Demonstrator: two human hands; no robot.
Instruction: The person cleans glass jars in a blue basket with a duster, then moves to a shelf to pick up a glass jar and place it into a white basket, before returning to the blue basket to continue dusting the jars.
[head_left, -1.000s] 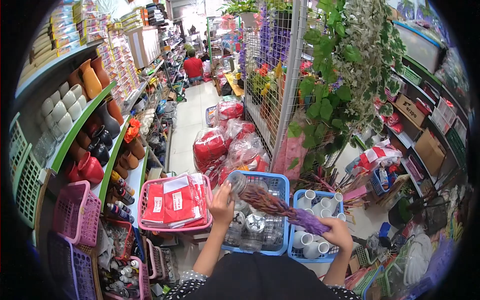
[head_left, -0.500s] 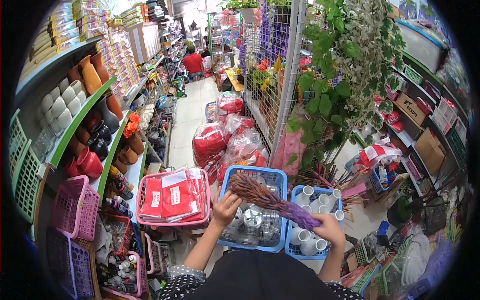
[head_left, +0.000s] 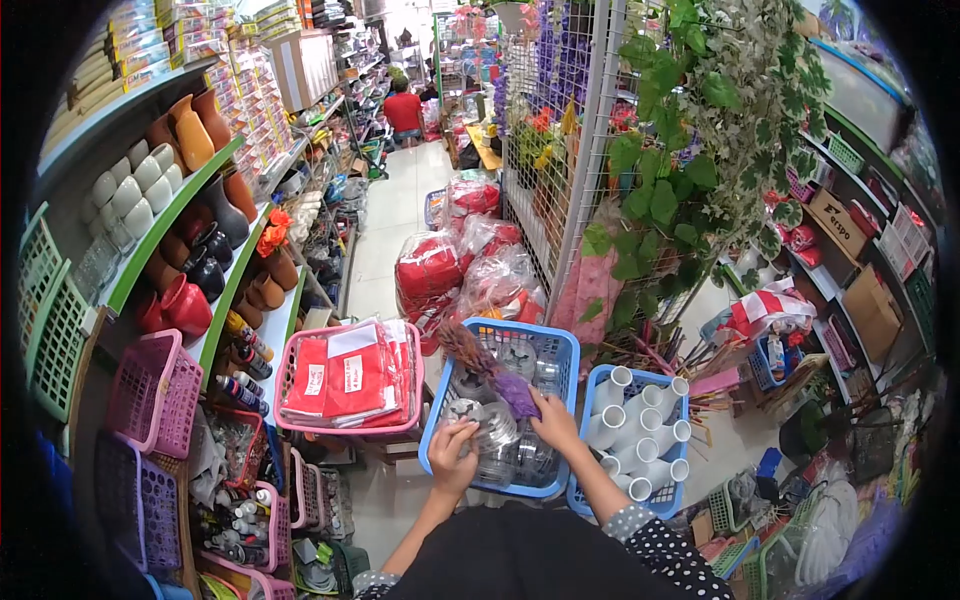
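A brown and purple dried flower bunch (head_left: pixel 490 370) lies slanted over a blue basket (head_left: pixel 428 425) of clear glass jars (head_left: pixel 497 428). My right hand (head_left: pixel 556 420) is closed on its purple end. At the basket's left side, my left hand (head_left: pixel 455 455) has its fingers on a jar with a silvery lid, just below the bunch. Whether that hand grips the jar or only rests on it is hard to tell.
A second blue basket holds white vases (head_left: pixel 640 425). Red packets fill a pink basket (head_left: pixel 418 410) at left. Plastic-wrapped red bundles (head_left: pixel 430 270) lie in the aisle beside a white wire rack (head_left: pixel 590 150). Shelves of pots stand left. A person in red (head_left: pixel 403 110) is far ahead.
The bunch has moved left and down over the jars, with my right hand on it. My left hand has come down from near the bunch's brown end to the jars.
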